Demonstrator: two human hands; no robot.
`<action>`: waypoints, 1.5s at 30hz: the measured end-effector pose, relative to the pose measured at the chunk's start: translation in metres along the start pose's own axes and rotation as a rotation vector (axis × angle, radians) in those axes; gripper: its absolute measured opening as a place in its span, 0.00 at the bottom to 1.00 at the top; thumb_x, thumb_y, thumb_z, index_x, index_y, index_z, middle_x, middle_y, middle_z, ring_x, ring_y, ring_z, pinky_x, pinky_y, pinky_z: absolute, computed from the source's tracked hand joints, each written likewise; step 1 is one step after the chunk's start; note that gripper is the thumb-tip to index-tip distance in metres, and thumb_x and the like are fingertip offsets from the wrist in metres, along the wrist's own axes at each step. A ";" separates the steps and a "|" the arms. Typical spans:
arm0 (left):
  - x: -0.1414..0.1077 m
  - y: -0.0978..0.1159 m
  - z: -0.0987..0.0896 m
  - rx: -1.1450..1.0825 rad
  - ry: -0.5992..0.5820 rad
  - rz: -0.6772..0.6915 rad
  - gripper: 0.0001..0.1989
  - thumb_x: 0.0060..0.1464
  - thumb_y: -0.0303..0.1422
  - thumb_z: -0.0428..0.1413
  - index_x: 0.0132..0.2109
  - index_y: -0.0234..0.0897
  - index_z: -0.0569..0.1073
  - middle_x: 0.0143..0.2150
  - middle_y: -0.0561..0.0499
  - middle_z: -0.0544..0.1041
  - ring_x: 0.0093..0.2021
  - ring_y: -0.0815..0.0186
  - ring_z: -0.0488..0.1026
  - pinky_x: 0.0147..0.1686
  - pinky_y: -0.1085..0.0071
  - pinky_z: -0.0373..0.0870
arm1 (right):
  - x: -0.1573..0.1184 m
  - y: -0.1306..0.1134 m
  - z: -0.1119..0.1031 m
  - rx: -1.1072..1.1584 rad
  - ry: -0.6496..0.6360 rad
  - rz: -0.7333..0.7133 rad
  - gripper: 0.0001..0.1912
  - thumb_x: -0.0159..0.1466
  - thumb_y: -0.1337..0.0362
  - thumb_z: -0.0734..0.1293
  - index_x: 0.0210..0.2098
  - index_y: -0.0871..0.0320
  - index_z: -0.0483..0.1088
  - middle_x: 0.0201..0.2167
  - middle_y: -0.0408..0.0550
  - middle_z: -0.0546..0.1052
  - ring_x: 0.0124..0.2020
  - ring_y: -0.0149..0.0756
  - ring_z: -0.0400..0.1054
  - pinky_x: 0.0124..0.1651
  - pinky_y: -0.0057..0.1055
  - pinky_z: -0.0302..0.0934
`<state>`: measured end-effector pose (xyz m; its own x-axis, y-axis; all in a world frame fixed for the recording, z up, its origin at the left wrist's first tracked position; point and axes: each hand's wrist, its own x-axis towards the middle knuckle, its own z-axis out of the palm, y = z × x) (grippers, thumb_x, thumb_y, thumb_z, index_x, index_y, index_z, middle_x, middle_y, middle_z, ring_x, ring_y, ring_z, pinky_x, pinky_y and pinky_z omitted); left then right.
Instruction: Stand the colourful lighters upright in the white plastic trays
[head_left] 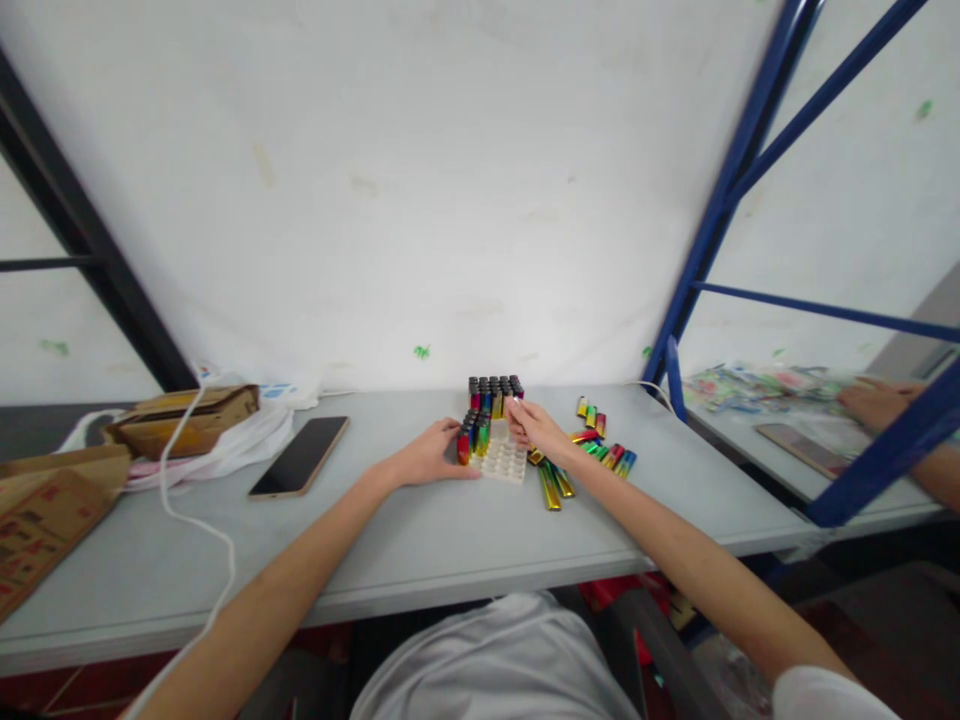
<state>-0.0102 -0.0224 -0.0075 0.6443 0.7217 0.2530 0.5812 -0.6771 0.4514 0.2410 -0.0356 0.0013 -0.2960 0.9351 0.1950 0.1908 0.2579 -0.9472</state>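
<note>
Left hand (433, 455): spreads wide at left edge of pale, gridded plastic tray (502, 464) | Right hand (534, 427): fingertips converge above tray; whether they hold anything cannot be told | Glossy gold-green metallic cylinders (550, 490): lie right of tray, long axes roughly fore-and-aft; right hand is nearer

I note a dark-screened phone (300, 458) lying left of centre; farther left, a cardboard box (221, 408) beside white plastic (262, 435). White cable (163, 480) trails toward lower left. Blue metal frame (729, 190), upper right, against pale wall (465, 200).
</note>
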 end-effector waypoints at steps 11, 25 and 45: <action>0.000 -0.003 0.001 -0.001 0.010 0.009 0.38 0.45 0.59 0.66 0.55 0.37 0.77 0.56 0.42 0.76 0.56 0.46 0.72 0.63 0.55 0.68 | 0.004 0.012 0.006 -0.487 0.317 -0.082 0.25 0.62 0.48 0.61 0.17 0.54 0.53 0.16 0.38 0.53 0.22 0.28 0.49 0.26 0.30 0.42; 0.000 -0.001 0.001 0.018 0.016 0.019 0.38 0.46 0.57 0.66 0.56 0.34 0.77 0.56 0.39 0.76 0.56 0.46 0.73 0.62 0.55 0.69 | -0.003 0.002 0.003 -0.490 0.191 -0.278 0.22 0.71 0.46 0.58 0.29 0.55 0.58 0.20 0.36 0.61 0.24 0.30 0.55 0.30 0.28 0.47; -0.001 -0.003 0.002 0.017 0.019 0.030 0.37 0.45 0.57 0.66 0.55 0.36 0.76 0.55 0.41 0.76 0.55 0.48 0.73 0.60 0.55 0.70 | -0.008 -0.004 0.012 -0.560 -0.029 -0.350 0.23 0.71 0.49 0.64 0.26 0.57 0.66 0.20 0.41 0.75 0.22 0.30 0.67 0.27 0.26 0.52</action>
<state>-0.0111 -0.0211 -0.0108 0.6518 0.7038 0.2824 0.5707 -0.7005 0.4285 0.2318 -0.0471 0.0007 -0.4525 0.7681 0.4531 0.5341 0.6403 -0.5520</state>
